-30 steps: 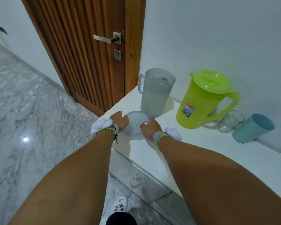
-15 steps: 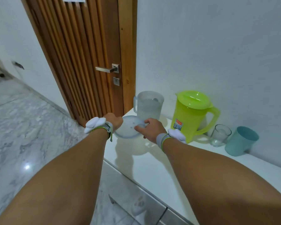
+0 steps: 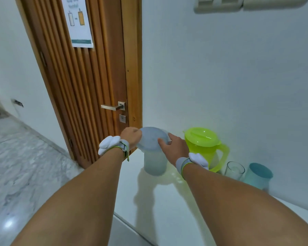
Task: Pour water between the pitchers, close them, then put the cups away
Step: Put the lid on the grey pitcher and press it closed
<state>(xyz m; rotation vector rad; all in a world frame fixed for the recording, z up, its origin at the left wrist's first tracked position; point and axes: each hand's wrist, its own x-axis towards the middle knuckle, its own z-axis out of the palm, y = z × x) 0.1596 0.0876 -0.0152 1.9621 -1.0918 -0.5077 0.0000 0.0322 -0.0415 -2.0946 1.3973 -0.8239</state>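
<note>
Both hands hold the round grey lid (image 3: 151,139) over the top of the translucent grey pitcher (image 3: 155,164), which stands on the white counter (image 3: 167,201) with water in it. My left hand (image 3: 131,136) grips the lid's left edge and my right hand (image 3: 174,148) grips its right edge. The pitcher's mouth is hidden under the lid. A lime-green pitcher (image 3: 204,148) with its lid on stands just to the right. Further right are a clear glass (image 3: 234,170) and a teal plastic cup (image 3: 258,175) against the wall.
A brown wooden door (image 3: 89,86) with a metal handle (image 3: 112,107) stands left of the counter, close behind the grey pitcher. The white wall (image 3: 229,77) runs behind the counter. Grey marble floor (image 3: 21,166) lies to the left below the counter's edge.
Both hands lifted the grey lid off the counter and carried it up over the grey pitcher's mouth. The camera view tilted upward.
</note>
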